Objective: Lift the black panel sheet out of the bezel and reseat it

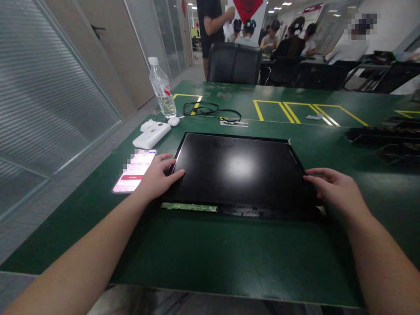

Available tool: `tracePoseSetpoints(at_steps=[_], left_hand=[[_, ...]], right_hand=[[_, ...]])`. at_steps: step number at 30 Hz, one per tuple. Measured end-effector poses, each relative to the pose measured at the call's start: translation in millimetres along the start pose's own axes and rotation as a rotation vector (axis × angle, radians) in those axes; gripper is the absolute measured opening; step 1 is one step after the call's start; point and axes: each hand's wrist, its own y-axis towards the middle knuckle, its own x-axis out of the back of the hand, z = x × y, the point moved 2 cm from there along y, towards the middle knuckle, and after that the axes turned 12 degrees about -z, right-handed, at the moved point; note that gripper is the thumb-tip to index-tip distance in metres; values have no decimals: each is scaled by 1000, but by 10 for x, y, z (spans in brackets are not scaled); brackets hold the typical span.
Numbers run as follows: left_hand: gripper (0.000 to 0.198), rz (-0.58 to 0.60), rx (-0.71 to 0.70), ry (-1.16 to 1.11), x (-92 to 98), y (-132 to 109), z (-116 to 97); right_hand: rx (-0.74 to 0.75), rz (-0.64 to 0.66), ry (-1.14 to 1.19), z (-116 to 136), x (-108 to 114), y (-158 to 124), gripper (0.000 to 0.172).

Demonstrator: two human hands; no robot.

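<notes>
Beyond the near edge of the green table (213, 258), the LCD panel (213, 175) is laid flat, screen up, with a narrow green circuit board (189, 207) exposed along its near edge; its left edge is touched by the left hand (160, 176), fingers loosely spread, nothing clasped; its right edge is met by the half-curled right hand (339, 189), though whether it is gripped cannot be told; left of the panel, a smartphone (133, 177) is partly covered by the left wrist; beyond the panel's far left corner are set a white plastic device (152, 134), a water bottle (163, 92) and a coiled black cable (194, 110); to its far right, dark parts (377, 133) are piled; farthest beyond it, a black chair (234, 63) and seated people (290, 46) are seen.
</notes>
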Motion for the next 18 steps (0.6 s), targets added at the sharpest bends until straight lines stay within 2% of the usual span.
tracePoseSetpoints(at_steps=[4, 9, 18], left_hand=[[61, 2, -21, 15, -15, 6, 35], [59, -4, -32, 37, -45, 11, 62], [55, -1, -52, 45, -58, 16, 36]], right_hand=[[-126, 2, 43, 60, 9, -29, 45], [-143, -15, 129, 97, 11, -34, 38], [-138, -27, 156, 101, 17, -49, 34]])
